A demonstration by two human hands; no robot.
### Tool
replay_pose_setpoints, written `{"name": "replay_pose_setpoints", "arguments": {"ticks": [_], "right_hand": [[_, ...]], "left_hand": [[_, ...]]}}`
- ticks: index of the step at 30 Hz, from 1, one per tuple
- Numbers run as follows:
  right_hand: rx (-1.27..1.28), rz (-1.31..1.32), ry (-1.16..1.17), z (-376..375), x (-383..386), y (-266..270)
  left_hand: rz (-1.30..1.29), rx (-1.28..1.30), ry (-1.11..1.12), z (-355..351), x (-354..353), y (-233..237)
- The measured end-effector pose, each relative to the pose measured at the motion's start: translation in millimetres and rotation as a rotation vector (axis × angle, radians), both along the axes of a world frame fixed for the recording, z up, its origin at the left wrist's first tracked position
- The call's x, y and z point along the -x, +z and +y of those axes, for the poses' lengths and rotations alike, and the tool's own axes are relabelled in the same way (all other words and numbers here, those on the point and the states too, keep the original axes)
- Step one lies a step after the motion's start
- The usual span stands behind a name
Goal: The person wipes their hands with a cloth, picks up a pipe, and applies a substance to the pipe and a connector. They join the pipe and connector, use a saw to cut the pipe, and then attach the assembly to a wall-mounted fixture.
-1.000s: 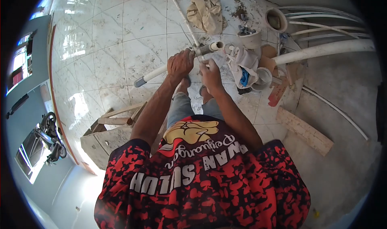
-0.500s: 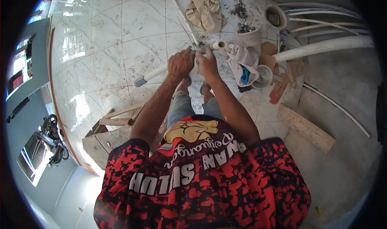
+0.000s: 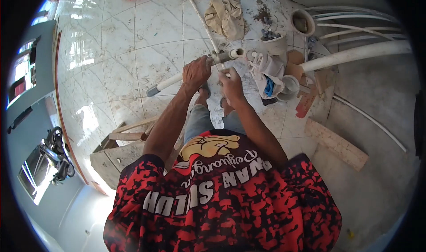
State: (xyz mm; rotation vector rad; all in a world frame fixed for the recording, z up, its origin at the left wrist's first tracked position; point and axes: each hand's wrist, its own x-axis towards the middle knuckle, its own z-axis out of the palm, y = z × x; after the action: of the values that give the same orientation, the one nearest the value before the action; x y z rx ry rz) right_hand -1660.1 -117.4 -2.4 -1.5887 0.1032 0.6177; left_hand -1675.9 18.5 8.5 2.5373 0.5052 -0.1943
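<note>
A white PVC pipe [image 3: 171, 81] lies crosswise in front of me, with a grey end at the left and an open end at the right. My left hand [image 3: 196, 73] is closed around its middle, knuckles up. Just to the right and nearer my body, my right hand [image 3: 231, 84] is closed on a slim, pale piece that stands up toward the pipe. Its kind is not clear, since the fingers cover most of it. Beyond both hands, a thin white pipe [image 3: 202, 19] runs away across the tiles.
A crumpled beige cloth [image 3: 225, 17] lies ahead. On the right are a bucket of grey fittings [image 3: 274, 43], a white bag [image 3: 268, 67], a round container [image 3: 303, 23], long pipes [image 3: 355, 54] and a wooden board [image 3: 337, 142]. A wooden box [image 3: 120, 153] stands left.
My right hand has drawn back toward my body, away from the pipe, uncovering more of the pipe's right part. My left hand has stayed on the pipe almost unmoved.
</note>
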Motion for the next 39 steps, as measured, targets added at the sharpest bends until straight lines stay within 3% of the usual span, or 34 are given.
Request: {"name": "replay_pose_setpoints", "arguments": {"ticks": [2,3,9,13,15,22,24,26,28,30,33,34,39], "right_hand": [[-0.042,0.273,-0.01,-12.6,7.8,15.4],[0.001,0.13,-0.035,1.4,2.7,2.5],[-0.044,0.164,-0.049,30.9,-26.3,-21.0],[-0.052,0.248,-0.015,34.8,-34.0,-7.1],[-0.043,0.242,0.009,27.4,-22.1,-5.0],[-0.063,0.325,-0.032,0.7,1.7,-7.1],[-0.001,0.085,0.008,16.6,-9.5,-11.1],[0.003,0.177,0.02,23.2,-14.1,-2.8],[0.024,0.045,0.032,23.1,-11.6,11.1],[0.07,0.091,0.051,4.1,4.8,23.3],[-0.11,0.544,-0.03,3.1,-0.2,42.3],[-0.107,0.555,-0.032,8.8,-0.1,42.7],[-0.019,0.24,-0.016,21.9,5.8,15.4]], "left_hand": [[0.01,0.023,-0.01,-4.7,5.4,3.3],[0.043,0.024,-0.026,-4.9,4.1,3.1],[-0.032,0.158,-0.134,9.3,1.4,11.6],[-0.05,0.064,-0.225,17.3,-2.2,5.8],[0.302,-0.034,-0.197,12.0,-2.1,-0.8],[0.305,-0.037,-0.148,-19.9,20.9,-8.1],[0.263,-0.019,-0.109,-7.9,13.0,-6.9],[0.278,-0.052,-0.108,7.2,-0.9,-3.0],[0.268,-0.061,-0.069,21.7,-9.2,-5.2],[0.26,-0.073,-0.089,28.2,-5.0,-9.6],[0.265,-0.092,-0.065,28.0,-0.4,-9.9],[0.276,-0.088,-0.066,32.8,0.7,-10.2],[0.27,-0.083,-0.074,33.0,-12.2,-11.6]]}}
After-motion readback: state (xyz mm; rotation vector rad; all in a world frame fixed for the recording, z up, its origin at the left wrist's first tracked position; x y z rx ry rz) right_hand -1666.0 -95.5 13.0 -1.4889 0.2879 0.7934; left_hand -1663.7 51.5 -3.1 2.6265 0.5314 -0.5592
